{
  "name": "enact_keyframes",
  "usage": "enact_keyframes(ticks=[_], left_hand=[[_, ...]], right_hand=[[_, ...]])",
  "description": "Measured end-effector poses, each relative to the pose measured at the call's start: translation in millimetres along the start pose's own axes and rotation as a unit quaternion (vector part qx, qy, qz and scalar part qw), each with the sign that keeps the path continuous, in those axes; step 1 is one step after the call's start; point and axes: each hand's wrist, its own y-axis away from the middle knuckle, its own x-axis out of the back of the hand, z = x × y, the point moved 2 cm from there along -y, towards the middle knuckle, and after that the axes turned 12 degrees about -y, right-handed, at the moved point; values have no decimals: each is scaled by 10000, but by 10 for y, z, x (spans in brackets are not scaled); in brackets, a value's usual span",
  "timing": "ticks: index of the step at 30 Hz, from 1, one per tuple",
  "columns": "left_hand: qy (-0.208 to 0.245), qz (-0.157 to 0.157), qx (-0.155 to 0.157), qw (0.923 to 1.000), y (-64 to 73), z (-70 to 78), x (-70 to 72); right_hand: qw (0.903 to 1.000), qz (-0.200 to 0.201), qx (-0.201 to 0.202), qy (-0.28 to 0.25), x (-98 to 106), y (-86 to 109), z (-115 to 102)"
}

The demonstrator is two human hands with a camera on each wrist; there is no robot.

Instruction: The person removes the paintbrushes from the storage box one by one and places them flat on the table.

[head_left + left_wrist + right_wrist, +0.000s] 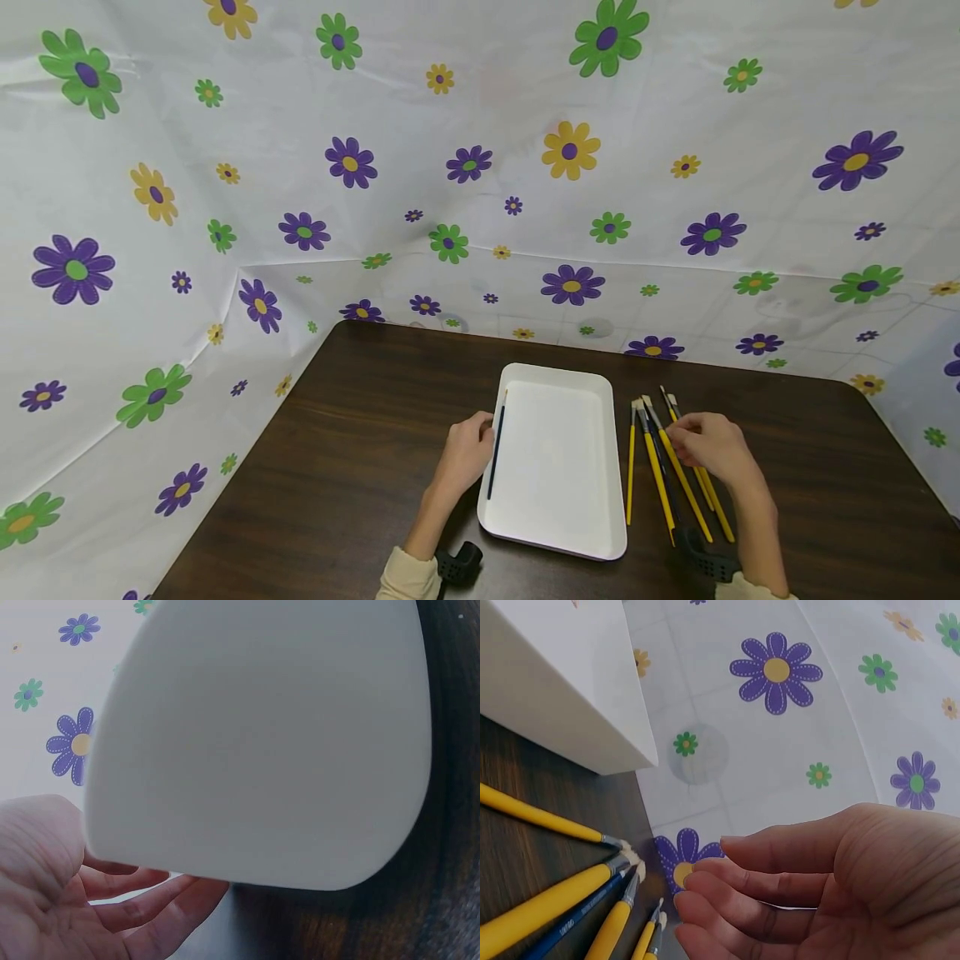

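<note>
A white rectangular tray (557, 467) lies on the table, and one thin dark paintbrush (497, 452) is in it along the left side. My left hand (467, 448) is at the tray's left edge. In the left wrist view its fingers (161, 915) reach along the tray wall (270, 765), their tips partly hidden by it. Right of the tray lie several paintbrushes (657, 471), most with yellow handles, bristles pointing away from me. My right hand (712, 448) is over the rightmost ones, fingers loosely bent with nothing between them, as the right wrist view shows.
The dark wooden table (360, 450) extends on both sides of the tray. A white flowered cloth (450, 208) hangs behind and at the left of it. Black straps (459, 564) circle both wrists.
</note>
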Motion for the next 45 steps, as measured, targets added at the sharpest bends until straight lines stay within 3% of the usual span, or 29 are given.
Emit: enact_keyframes(ticks=[21, 45], left_hand=[[3, 24, -52, 10000, 0, 10, 11], [-31, -24, 40, 10000, 5, 9, -1]], right_hand=[[9990, -21, 437, 95, -181, 58, -232], [9957, -342, 853, -88, -568, 90, -454]])
